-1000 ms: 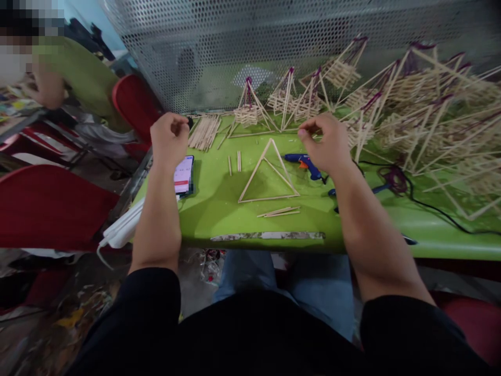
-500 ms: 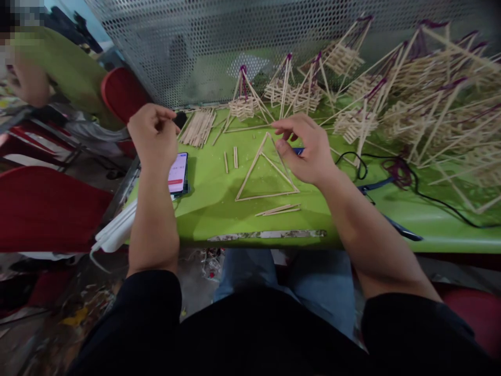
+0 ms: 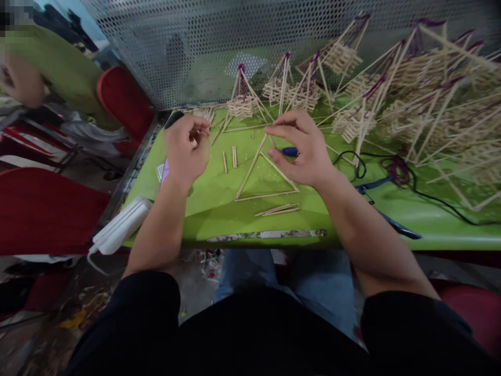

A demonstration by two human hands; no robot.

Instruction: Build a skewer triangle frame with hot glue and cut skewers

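Note:
A triangle of thin wooden sticks [image 3: 251, 167] lies flat on the green table [image 3: 211, 209], with a shorter stick inside it along the right. My right hand [image 3: 303, 149] hovers at its top corner, thumb and fingers apart; the index fingertip is at the corner, but I cannot tell if it touches. To the left, my left hand [image 3: 188, 149] is above the table with its fingertips pinched together; whatever they may hold is too small to make out. Two short sticks [image 3: 235, 156] and a single one lie between my hands. Several loose sticks [image 3: 277, 210] rest below the triangle.
Stick frames with purple string [image 3: 240, 107] crowd the back and right, before a perforated metal panel [image 3: 203, 57]. A blue-handled tool [image 3: 373, 185] and black cord [image 3: 430, 201] lie right. A white power strip [image 3: 121, 224] overhangs the left edge. Another person [image 3: 58, 68] is at far left.
My left hand has moved right and slightly down from beside the stick pile, now covering most of the phone. The right hand has shifted slightly left, its fingers nearer the triangle's top corner.

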